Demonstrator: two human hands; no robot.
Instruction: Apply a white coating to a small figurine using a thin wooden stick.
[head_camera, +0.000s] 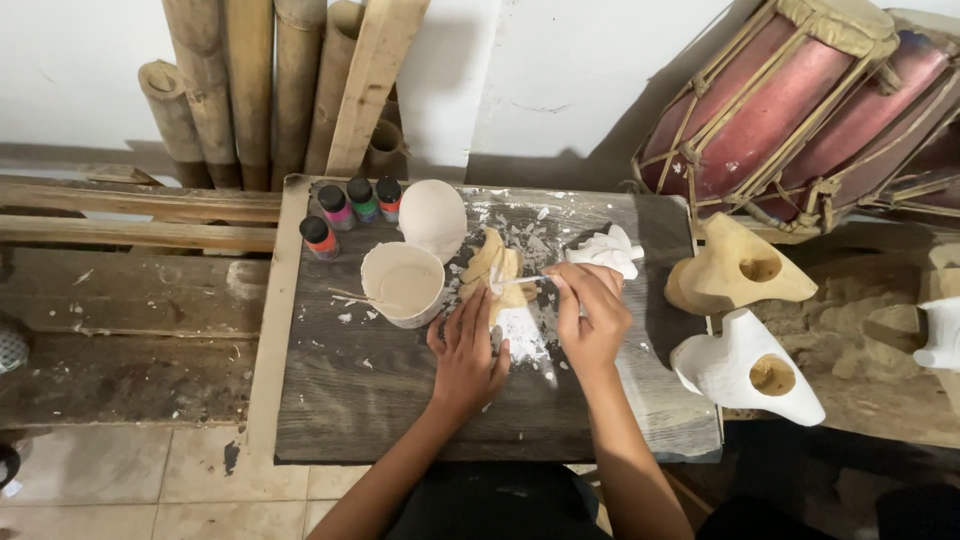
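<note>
Wooden carving (497, 272) lies at the centre of the board (380, 400), pinned flat by the left hand (466, 352). The right hand (592, 315) pinches a brush (522, 282); short, thin strokes seem best.

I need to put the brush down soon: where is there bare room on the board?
The near part of the dark wooden board, left of the left hand, is bare. The strip right of the right hand is bare too. Around the paint cup, small paint bottles and unpainted carving it is crowded.
</note>
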